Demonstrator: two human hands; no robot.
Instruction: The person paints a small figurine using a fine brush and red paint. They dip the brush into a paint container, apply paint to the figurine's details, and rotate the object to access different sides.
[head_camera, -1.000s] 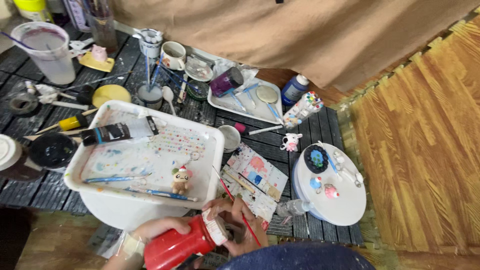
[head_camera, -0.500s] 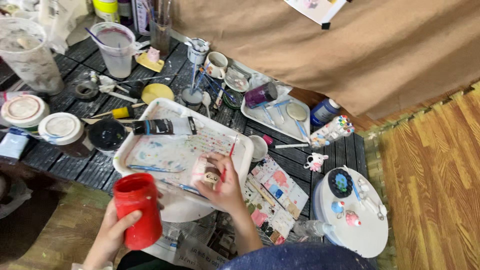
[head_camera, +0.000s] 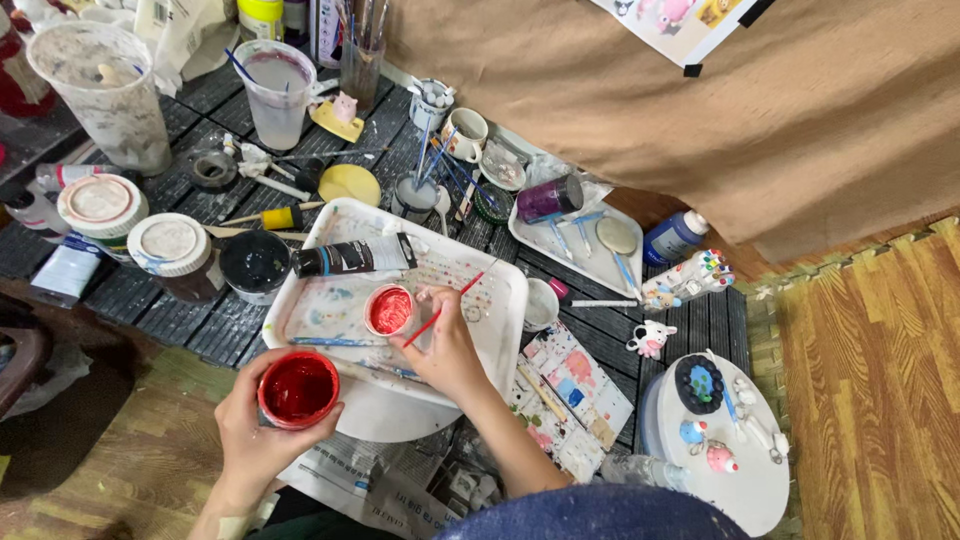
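left hand (head_camera: 255, 425) cups red paint jar (head_camera: 298, 389) (open); right hand (head_camera: 447, 345) pinches red brush (head_camera: 445, 309).

Red paint jar (head_camera: 298, 388), red-coated lid (head_camera: 390, 310), red-handled brush (head_camera: 444, 309) (lots of red). White tray (head_camera: 500, 330) speckled with multicolour smears; black tube (head_camera: 352, 257), yellow sponge (head_camera: 349, 184), brown cloth (head_camera: 700, 130).

Open red paint jar (head_camera: 298, 388) upright, full; its red-coated lid (head_camera: 390, 310) lies inside-up at its 1 o'clock; red brush (head_camera: 445, 309) tilted.
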